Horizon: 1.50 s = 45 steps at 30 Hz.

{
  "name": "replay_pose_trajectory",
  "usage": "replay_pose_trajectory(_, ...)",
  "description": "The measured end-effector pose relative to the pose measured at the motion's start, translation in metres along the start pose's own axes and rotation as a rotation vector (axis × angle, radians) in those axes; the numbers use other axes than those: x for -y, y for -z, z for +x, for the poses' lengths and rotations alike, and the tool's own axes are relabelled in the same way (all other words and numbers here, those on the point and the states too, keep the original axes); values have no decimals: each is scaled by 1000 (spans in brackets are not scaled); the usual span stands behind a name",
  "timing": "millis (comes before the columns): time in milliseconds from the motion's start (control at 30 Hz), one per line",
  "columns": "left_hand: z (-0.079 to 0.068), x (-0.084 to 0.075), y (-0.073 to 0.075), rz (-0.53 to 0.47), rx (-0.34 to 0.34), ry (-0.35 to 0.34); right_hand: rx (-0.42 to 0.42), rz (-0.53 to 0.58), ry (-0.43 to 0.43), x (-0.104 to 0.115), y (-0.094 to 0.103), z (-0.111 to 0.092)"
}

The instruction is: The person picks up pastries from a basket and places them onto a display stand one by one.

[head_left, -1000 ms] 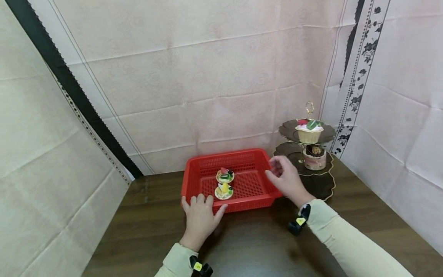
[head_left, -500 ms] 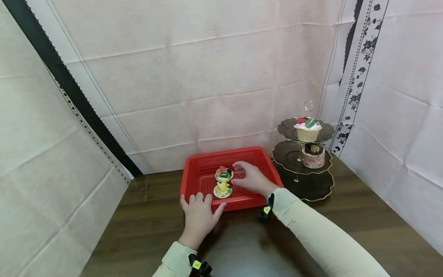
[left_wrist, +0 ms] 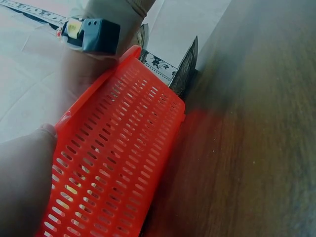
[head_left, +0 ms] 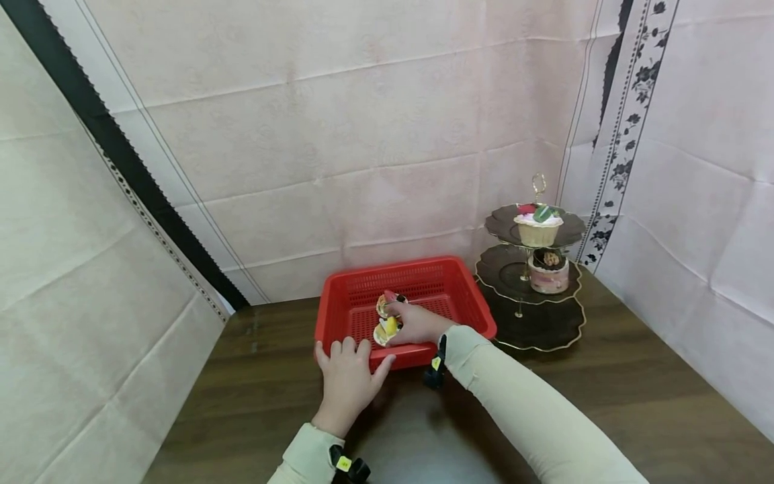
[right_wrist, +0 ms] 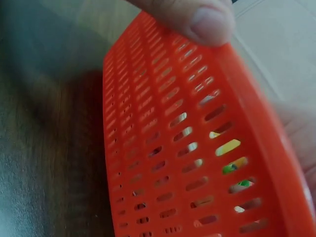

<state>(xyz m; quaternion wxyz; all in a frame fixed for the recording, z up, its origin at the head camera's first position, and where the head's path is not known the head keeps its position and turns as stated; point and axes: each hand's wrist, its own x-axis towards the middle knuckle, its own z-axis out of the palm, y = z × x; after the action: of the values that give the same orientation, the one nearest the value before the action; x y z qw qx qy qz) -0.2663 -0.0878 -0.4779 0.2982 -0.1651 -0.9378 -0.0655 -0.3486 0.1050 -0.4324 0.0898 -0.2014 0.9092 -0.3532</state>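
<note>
My left hand (head_left: 347, 383) holds the near left rim of a red plastic basket (head_left: 478, 319), fingers over the edge; in the right wrist view its thumb (right_wrist: 212, 24) lies on the rim. Inside the basket sit two small fruit tarts. My right hand (head_left: 417, 323) reaches in from the right, its thumb and fingers curved round the near tart with yellow fruit (head_left: 384, 332) and partly covering it. Just behind it is the other tart, with red fruit (head_left: 382, 306), partly hidden by the fingers. Through the basket's slots in the right wrist view show bits of yellow fruit (right_wrist: 228, 147).
Right of the basket stands a dark three-tier cake stand (head_left: 535, 323) with gold edges. A cupcake (head_left: 537, 232) is on its top tier and a round pink cake (head_left: 548, 277) on the middle one. Pale cloth (head_left: 393, 134) hangs round the brown wooden table (head_left: 260, 390).
My right hand has moved left from above the basket's right rim down to the yellow-fruit tart, its fingers coming round it. My left hand has stayed on the basket rim.
</note>
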Motion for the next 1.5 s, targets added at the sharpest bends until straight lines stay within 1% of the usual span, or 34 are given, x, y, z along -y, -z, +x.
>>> replay_pose_trajectory(133, 1, 0, 0, -9, -5, -2, 27, -102, -32, 1, -2, 5)
replay_pose_trajectory(300, 1, 0, 0, -12, -5, -4, 48, -166, -69, 1, -6, 10)
replay_pose_trajectory(500, 2, 0, 0, -10, -14, -8, 44, -229, -112, 5, -8, 11)
replay_pose_trajectory(567, 2, 1, 0, -11, -17, -10, 42, -241, -111, 6, -8, 11)
replay_pose_trajectory(700, 2, 1, -1, -7, -22, -9, 30, -259, -82, 6, -5, 11)
replay_pose_trajectory(767, 2, 1, -1, -6, -22, -8, 15, -252, -71, 4, -4, 11)
replay_pose_trajectory(867, 1, 0, -1, -11, -17, -7, -6, -213, -65, 0, 0, 10)
replay_pose_trajectory(1033, 0, -1, -1, -8, -11, -6, -36, -90, -25, -3, 8, 6)
replay_pose_trajectory(1100, 0, -1, 0, -6, -15, -5, -52, -53, -6, -3, 11, 3)
replay_pose_trajectory(1167, 0, -1, 0, -4, -17, -5, -70, -21, -3, -2, 14, 0)
replay_pose_trajectory(1300, 0, 0, -1, 1, -14, -9, -126, 8, -20, 3, 19, -9)
replay_pose_trajectory(1500, 0, -1, 1, 0, -14, -7, -235, -10, -51, 14, 25, -26)
